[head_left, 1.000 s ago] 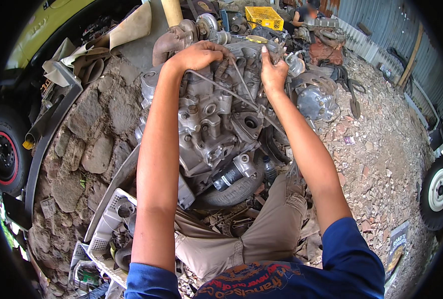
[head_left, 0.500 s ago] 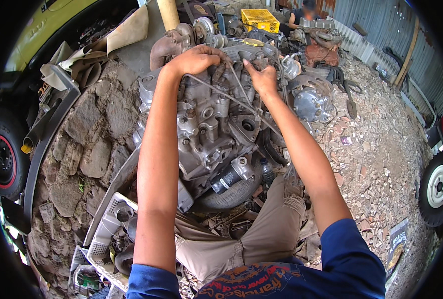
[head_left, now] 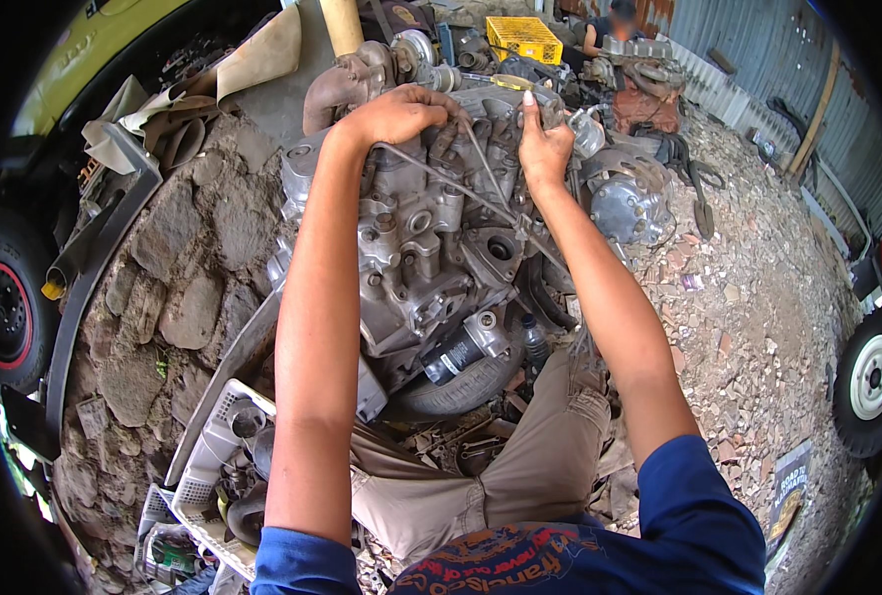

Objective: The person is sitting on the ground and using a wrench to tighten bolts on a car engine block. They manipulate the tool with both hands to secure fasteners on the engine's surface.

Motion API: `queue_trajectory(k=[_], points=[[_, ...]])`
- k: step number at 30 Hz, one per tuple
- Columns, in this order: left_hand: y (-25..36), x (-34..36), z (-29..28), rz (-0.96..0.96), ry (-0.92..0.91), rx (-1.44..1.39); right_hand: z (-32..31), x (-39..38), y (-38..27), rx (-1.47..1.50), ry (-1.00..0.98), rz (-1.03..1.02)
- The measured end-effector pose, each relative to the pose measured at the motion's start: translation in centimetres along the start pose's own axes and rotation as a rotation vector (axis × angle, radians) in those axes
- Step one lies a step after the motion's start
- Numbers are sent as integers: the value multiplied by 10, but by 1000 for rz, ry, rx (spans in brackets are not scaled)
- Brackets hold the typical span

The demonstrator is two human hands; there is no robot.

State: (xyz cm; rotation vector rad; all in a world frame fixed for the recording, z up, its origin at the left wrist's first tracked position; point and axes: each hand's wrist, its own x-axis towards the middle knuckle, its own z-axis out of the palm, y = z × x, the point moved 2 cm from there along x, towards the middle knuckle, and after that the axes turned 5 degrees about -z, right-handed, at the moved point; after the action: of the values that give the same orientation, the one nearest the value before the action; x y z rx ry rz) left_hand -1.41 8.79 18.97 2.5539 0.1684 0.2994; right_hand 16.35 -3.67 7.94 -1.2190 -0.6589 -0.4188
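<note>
A large grey metal engine (head_left: 416,238) stands in front of me between my arms. Over its far upper part my left hand (head_left: 401,114) bends, fingers curled down; whatever they hold is hidden. My right hand (head_left: 543,149) is at the engine's far right side, thumb stretched upward and the other fingers curled in. What lies inside those fingers does not show. Thin metal rods (head_left: 451,184) cross the engine's top, one end near my left wrist and the other near my right forearm. A black cylindrical filter (head_left: 451,359) is fixed to the near side.
Beneath the engine lies a tyre (head_left: 461,392), with a plastic bottle (head_left: 534,342) beside it. A pale crate (head_left: 208,476) of parts stands at my left. Rusty pipework (head_left: 347,87) and a yellow crate (head_left: 523,40) are beyond. Another person (head_left: 600,35) sits far back. Broken rubble (head_left: 749,297) covers the right-hand ground.
My right hand has shifted slightly right and its thumb has swung up from pointing left. The left hand stays bent over the same place. The view has moved a little.
</note>
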Motion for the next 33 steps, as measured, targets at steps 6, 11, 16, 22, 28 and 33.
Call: queue_trajectory(k=[6, 11, 16, 22, 28, 33], points=[[5, -2, -2, -1, -6, 2, -4, -1, -8, -8, 113, 50], [15, -8, -2, -29, -30, -9, -10, -7, -4, 136, 93, 421], [15, -2, 1, 2, -19, -36, -7, -7, 19, -15, 8, 140], [8, -7, -2, -42, -15, -5, -2, -17, -10, -278, -235, 24], [2, 1, -1, 33, -19, -32, 0, -10, 3, -305, -282, 15], [-1, 0, -1, 29, -26, -59, 3, -3, -1, -341, -357, -27]])
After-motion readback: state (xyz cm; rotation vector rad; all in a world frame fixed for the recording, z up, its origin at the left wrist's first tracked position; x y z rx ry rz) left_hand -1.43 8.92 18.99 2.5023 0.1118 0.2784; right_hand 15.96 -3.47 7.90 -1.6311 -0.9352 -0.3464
